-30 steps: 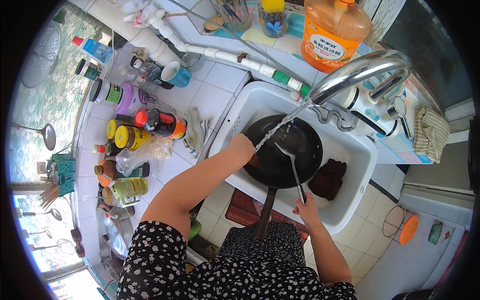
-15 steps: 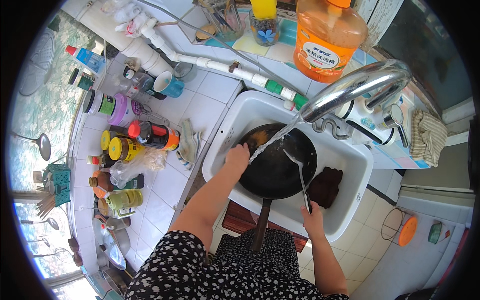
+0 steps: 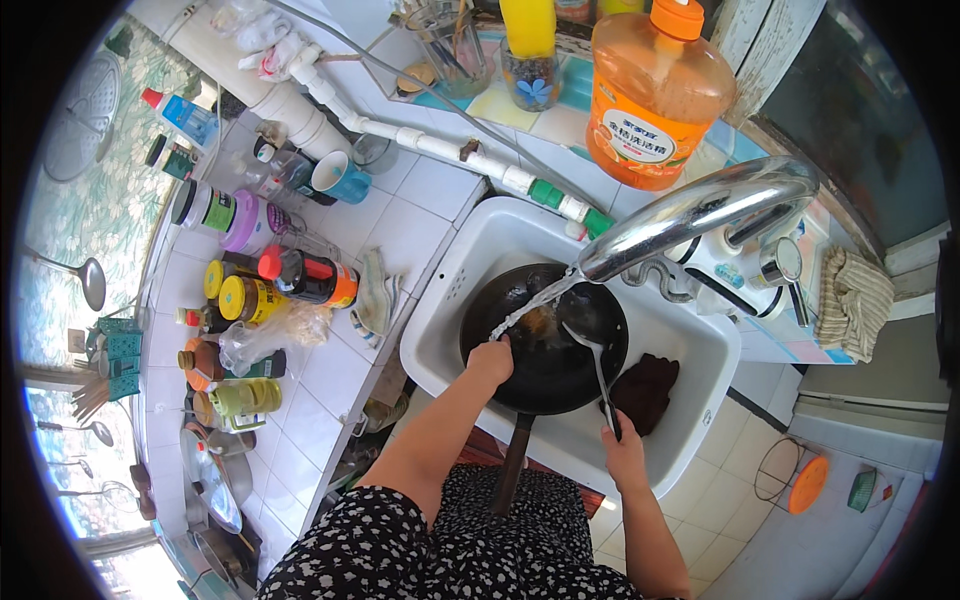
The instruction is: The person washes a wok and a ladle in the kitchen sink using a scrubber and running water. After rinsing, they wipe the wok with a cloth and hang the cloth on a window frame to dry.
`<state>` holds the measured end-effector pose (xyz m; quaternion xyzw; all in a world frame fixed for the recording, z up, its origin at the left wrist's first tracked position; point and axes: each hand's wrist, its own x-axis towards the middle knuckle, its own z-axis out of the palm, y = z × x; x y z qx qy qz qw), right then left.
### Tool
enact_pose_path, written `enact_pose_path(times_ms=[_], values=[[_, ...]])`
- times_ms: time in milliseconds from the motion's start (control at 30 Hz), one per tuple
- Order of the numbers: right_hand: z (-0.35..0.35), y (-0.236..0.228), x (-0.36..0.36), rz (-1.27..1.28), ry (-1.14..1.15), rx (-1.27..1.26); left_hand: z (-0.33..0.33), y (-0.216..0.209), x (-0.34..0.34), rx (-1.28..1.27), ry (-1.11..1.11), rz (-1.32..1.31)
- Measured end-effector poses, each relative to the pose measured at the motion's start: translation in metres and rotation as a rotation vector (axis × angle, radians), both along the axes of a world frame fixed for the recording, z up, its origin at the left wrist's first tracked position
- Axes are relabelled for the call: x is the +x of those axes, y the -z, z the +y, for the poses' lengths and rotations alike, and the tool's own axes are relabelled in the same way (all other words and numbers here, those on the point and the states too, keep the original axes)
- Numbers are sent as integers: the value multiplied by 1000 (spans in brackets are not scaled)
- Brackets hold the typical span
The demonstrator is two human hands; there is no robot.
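Note:
A black wok (image 3: pixel 500 390) lies in the white sink (image 3: pixel 690 440), its long dark handle (image 3: pixel 514 465) pointing back toward me. My left hand (image 3: pixel 490 362) is closed over the wok's near left side; whatever its fingers may hold is hidden. Between the thumb and fingers of my right hand (image 3: pixel 624 450) is the dark grip of a metal ladle (image 3: pixel 598 362), whose head rests inside the wok. Water runs from the chrome faucet (image 3: pixel 700 210) into the wok in a slanting stream. A brownish patch shows in the wok under it. A dark brown cloth (image 3: pixel 642 394) lies in the sink to the right.
A large orange bottle of dish soap (image 3: pixel 655 100) stands on the ledge behind the faucet. Bottles, jars and a blue cup (image 3: pixel 341 176) crowd the tiled counter (image 3: pixel 415 215) at left. A striped cloth (image 3: pixel 372 300) lies by its edge. A beige towel (image 3: pixel 855 285) hangs at right.
My left hand has moved from the wok's upper left rim toward its near side. The brownish patch shows nearer the middle of the wok. My right hand keeps hold of the ladle.

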<state>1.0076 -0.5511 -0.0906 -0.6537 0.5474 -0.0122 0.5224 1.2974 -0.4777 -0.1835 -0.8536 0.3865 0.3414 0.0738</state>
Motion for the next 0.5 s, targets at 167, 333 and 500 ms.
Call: enact_pose_path(times_ms=[167,333,500], values=[[-1,15,-17,-9,-45,-18,29,-19,15,-232,-316,32],[-10,-12,-10,39,-60,0,-26,53,-14,-537,-376,-32],[-26,-6,-24,61,-137,-89,-41,49,-44,-425,53,135]])
